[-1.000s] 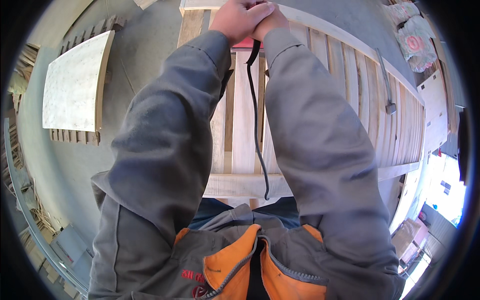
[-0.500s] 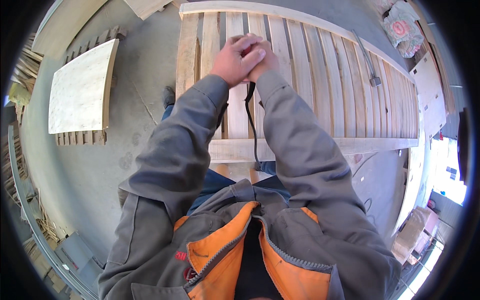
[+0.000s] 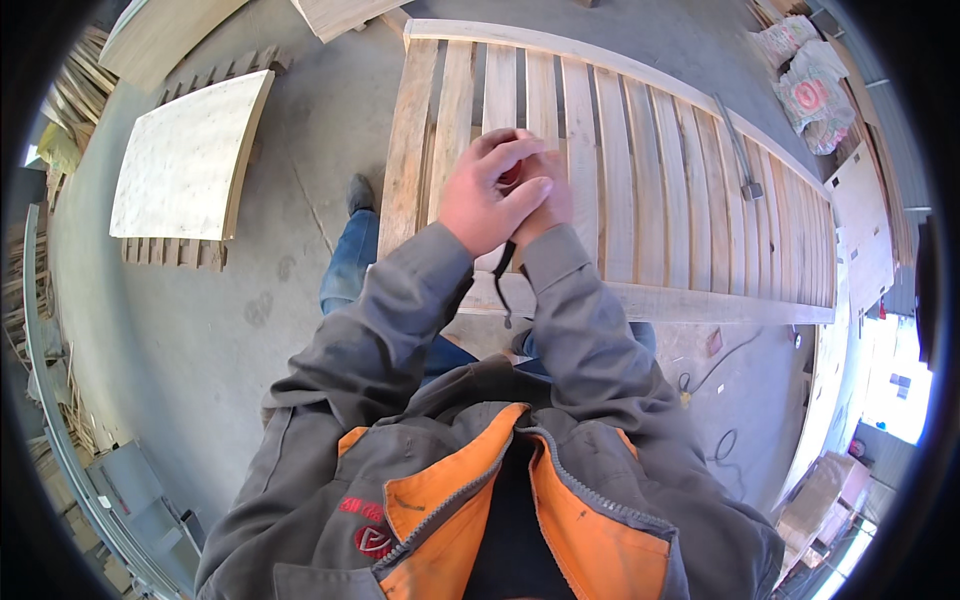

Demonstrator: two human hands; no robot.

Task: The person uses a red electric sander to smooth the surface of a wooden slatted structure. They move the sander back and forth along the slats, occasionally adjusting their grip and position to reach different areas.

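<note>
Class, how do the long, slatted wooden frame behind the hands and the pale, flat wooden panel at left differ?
The long, slatted wooden frame has gaps between its boards; the pale, flat wooden panel shows one unbroken surface. The frame fills more of the picture than the panel. A grey, long-handled tool lies on the frame; none on the panel. Both are pale wood.

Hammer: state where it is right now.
In the head view, the hammer lies at upper right on the slatted wooden frame, by its far rail and well right of the right hand.
</note>
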